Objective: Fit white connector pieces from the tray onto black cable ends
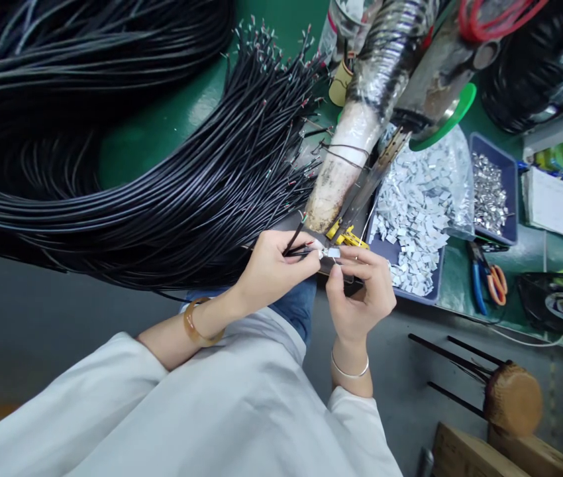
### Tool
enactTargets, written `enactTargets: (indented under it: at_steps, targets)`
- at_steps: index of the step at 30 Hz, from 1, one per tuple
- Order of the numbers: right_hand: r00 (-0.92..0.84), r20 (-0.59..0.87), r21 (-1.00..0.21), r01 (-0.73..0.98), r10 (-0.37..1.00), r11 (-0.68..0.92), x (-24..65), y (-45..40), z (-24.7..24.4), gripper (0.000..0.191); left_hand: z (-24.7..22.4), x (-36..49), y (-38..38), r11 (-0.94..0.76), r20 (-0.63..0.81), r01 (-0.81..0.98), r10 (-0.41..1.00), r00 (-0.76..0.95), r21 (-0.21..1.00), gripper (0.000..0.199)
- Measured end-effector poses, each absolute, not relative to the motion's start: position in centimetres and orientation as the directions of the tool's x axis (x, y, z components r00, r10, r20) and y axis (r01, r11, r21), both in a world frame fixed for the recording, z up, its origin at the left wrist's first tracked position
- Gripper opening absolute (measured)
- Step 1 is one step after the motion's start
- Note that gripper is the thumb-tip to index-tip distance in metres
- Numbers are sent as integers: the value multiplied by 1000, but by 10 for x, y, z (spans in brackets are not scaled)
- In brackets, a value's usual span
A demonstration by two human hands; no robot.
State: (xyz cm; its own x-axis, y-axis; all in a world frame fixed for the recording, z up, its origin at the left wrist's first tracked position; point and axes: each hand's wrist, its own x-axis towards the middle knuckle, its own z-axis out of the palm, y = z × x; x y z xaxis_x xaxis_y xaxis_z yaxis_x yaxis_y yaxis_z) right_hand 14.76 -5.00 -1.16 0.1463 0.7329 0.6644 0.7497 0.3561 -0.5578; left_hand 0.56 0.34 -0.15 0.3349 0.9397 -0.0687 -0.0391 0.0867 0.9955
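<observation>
My left hand (280,264) pinches a black cable (295,237) whose stripped end shows thin coloured wires; another black cable end lies between the same fingers. Close by, the thumb and fingers of my right hand (361,281) close on a small pale rectangular piece (332,252) with a bright metallic end. It meets the left fingertips; whether a wire is joined to it I cannot tell. Left of my hands spreads a large bundle of black cables (177,192), their stripped ends fanned out. Just beyond my fingers are a yellow clip-like part (346,234) and a soldering stand's metal arm (368,175).
A blue tray (435,281) holds many small pale pieces; another tray (514,199) holds metal connectors. Pliers with blue and orange handles (487,281) lie at the table edge. A wrapped duct (361,126) slants down over the bench. A stool (514,397) stands on the floor.
</observation>
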Motion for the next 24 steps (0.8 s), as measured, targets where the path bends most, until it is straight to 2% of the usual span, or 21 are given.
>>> enactTargets:
  at_steps: [3, 6, 8, 10, 12, 19, 24]
  targets:
    - [177, 635, -613, 707, 752, 352, 149, -53, -12, 10, -2, 4, 2, 88, -79, -10, 934, 348, 996, 15]
    - [303, 638, -671, 670, 708, 318, 152, -56, -9, 5, -1, 2, -2, 88, -79, -5, 909, 410, 996, 15]
    - [379, 724, -637, 687, 577, 348, 156, -58, -5, 4, 0, 1, -5, 99, -82, -13, 886, 456, 995, 14]
    - [404, 812, -567, 718, 421, 404, 161, -60, -1, 12, 0, 1, -7, 105, -85, -19, 886, 456, 994, 14]
    - [409, 841, -535, 724, 353, 436, 164, -61, 1, 16, 0, 2, -7, 102, -82, -27, 908, 411, 994, 13]
    - [362, 714, -653, 653, 600, 384, 161, -67, -15, 8, -1, 6, 0, 84, -56, -70, 942, 331, 994, 10]
    - [357, 716, -655, 640, 600, 401, 162, -66, -19, 10, 0, 6, 1, 110, -74, -95, 944, 321, 989, 10]
